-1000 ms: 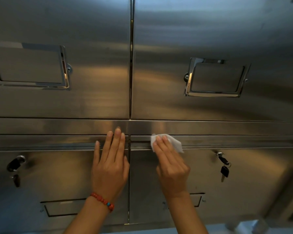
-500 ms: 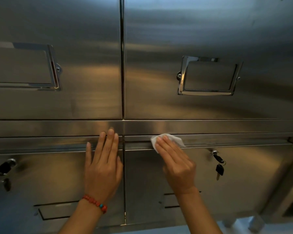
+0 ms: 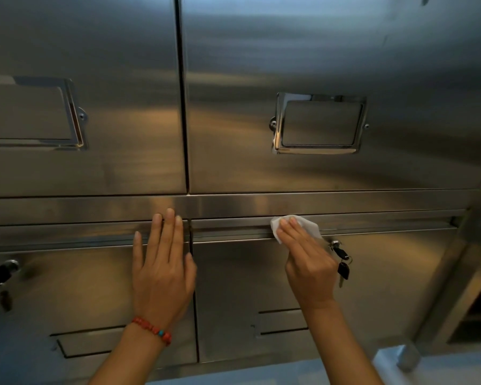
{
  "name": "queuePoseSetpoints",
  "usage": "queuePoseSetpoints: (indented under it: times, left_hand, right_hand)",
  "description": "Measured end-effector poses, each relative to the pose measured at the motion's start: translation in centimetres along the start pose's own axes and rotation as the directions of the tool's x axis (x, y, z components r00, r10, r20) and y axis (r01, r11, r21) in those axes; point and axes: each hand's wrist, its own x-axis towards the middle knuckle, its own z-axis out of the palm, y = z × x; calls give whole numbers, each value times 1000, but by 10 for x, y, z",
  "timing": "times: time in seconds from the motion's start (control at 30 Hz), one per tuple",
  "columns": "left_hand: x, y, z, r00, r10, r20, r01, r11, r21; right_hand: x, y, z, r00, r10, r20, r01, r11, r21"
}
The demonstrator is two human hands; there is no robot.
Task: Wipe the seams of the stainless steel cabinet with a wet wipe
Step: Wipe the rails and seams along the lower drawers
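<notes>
Two hands are working on the cabinet (image 3: 261, 65) front. The right hand (image 3: 307, 262) is pressing a wipe (image 3: 307, 225) with straight fingers into the horizontal seam (image 3: 233, 232) along the lower right door's top edge, just left of the keys (image 3: 342, 263). The left hand (image 3: 161, 270) is lying flat, fingers straight, on the lower left door, beside the vertical seam.

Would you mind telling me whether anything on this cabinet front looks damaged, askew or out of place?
Nothing looks damaged or askew. The only loose item is a bunch of keys left hanging in the lock of the lower right door, just beside the right hand pressing the wipe.
</notes>
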Motion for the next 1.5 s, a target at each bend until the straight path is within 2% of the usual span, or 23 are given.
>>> queuePoseSetpoints:
  times: [0.2,0.43,0.6,0.77,1.0,1.17,1.37,1.5]
  left_hand:
    - [19,33,-9,997,70,-18,-71,993,-94]
    - [41,59,-2,967,230,109,-222,972,-77]
    - [40,64,7,971,204,121,-194,977,-88]
    - [40,65,12,975,204,86,-191,972,-139]
    - [39,66,16,980,198,27,-192,971,-142]
    - [40,65,17,978,208,17,-204,968,-147]
    - [39,65,18,976,215,10,-212,969,-128]
    - [39,65,18,976,217,7,-214,970,-116]
  right_hand:
    - [4,1,-5,1000,-12,-6,12,1000,8]
    - [5,18,-15,997,-7,73,3,999,51]
    - [0,35,-18,1000,13,-22,-13,1000,-4]
    - [-8,22,-2,995,67,-67,-70,997,-36]
    - [-7,37,-7,998,-16,-63,12,998,-62]
    - [-11,23,1,991,68,-112,-78,993,-91]
    - [-7,29,-1,993,-14,-119,10,999,-37]
    - [-10,20,6,985,66,-160,-78,994,-73]
